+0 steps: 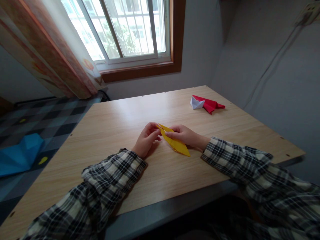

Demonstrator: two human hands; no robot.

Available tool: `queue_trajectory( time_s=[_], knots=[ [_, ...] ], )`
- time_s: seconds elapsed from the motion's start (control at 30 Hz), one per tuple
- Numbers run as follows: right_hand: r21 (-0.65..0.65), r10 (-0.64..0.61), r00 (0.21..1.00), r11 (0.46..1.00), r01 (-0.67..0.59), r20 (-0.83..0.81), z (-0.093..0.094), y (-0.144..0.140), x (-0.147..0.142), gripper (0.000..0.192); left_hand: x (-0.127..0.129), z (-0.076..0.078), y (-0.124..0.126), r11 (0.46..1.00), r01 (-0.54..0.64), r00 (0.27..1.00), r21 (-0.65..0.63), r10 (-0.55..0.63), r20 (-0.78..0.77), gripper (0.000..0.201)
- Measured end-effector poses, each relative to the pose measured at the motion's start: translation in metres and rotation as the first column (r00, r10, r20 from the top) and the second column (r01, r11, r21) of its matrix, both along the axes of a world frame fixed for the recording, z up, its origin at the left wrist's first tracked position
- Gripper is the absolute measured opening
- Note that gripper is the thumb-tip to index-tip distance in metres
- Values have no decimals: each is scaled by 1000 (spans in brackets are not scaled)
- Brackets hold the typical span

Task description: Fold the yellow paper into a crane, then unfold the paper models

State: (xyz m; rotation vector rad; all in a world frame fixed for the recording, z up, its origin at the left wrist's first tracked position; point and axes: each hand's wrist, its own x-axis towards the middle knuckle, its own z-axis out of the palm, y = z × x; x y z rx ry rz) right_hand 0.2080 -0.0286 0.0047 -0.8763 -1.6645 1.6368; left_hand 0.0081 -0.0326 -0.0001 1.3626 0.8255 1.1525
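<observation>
Wooden table [120, 133], pale and broad, running up to a grey wall under a window [125, 30]; orange curtain [50, 56] on the left, a blue folded shape [20, 155] down on the checked floor. At the far right of the tabletop, well apart from the hands, a red folded paper [211, 105] with a small white folded paper [196, 103] touching it.

Near the middle of the table, a yellow folded paper [178, 146]: long, narrow, pointed at both ends, lying tilted with its near tip just above the wood. Probably very light and thin, stiff only along the creases (easily crushed or bent off-line), so best taken at the edges near a tip rather than across the flat middle.

Left hand [147, 139] resting on the table, wrist down, fingers curled and pressed together, fingertips pinching the paper's far tip. Right hand [185, 135] laid over the upper edge, fingers pressed down along it, thumb hidden beneath. Both forearms in plaid sleeves, angled inward.
</observation>
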Motion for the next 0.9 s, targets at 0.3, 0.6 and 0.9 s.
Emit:
queue_trajectory(
  time_s=[0.3,0.6,0.9],
  knots=[
    [20,-6,1000,1000,5,18,1,-1,0,40,0,2,-2,1000,7,1000,18,-7,-17,14],
    [1,3,1000,1000,-3,0,1,-1,0,40,-1,2,-2,999,8,1000,53,-6,-29,13],
    [7,2,1000,1000,-1,-8,-1,0,0,39,0,3,-2,998,1,1000,70,1,-31,13]
  ],
)
